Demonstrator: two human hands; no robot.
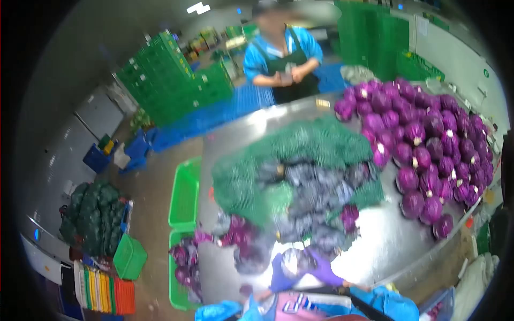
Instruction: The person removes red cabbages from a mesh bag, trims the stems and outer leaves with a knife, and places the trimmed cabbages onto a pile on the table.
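Cabbage pile (423,144) on the tabletop's (369,257) right, net sack (241,176) mid-table, two crates (184,195) along the left, co-worker (286,53) behind, one cabbage (292,262) between left hand (279,274) and right hand (324,269) up front.

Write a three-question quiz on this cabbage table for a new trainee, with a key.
1. True or false: the wearer's left hand and right hand hold one cabbage between them.
2. From the wearer's side, where on the table is the big cabbage pile? A) left B) right
3. Fill in: the colour of the net on the table is ____.

Key: 1 true; 2 B; 3 green.
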